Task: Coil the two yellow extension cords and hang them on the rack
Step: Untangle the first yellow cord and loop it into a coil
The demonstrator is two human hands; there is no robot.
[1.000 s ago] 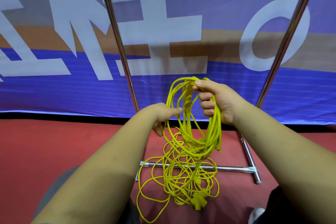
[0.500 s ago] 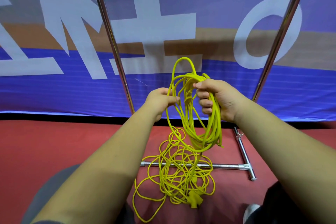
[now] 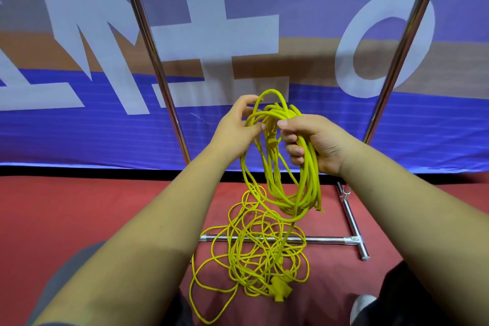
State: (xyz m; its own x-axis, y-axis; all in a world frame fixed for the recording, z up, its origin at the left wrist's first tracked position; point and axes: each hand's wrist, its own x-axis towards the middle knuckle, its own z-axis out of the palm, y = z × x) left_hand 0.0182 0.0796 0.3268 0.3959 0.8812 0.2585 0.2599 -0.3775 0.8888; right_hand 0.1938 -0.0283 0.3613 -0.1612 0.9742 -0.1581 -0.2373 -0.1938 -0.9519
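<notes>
Two hands worked in front of the rack (image 3: pixel 353 239): the left hand (image 3: pixel 232 130) and the right hand (image 3: pixel 317 143), both gripping one yellow coil (image 3: pixel 304 182). One loose yellow tangle (image 3: pixel 259 254) lay at the rack's base, with one plug (image 3: pixel 280 290) showing; whether it was one cord or two could not be told. The rack showed two upright poles (image 3: pixel 143 24), one crossbar (image 3: pixel 322 240) and one foot bar (image 3: pixel 349 209).

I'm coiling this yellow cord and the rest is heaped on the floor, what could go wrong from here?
The floor heap is crossed loops lying over the rack's base bar; pulling up more could tighten a knot or snag there. The plug sits in the heap and might catch. The coil in your right hand hangs unevenly, so the loop your left hand pinches could slip off.
</notes>
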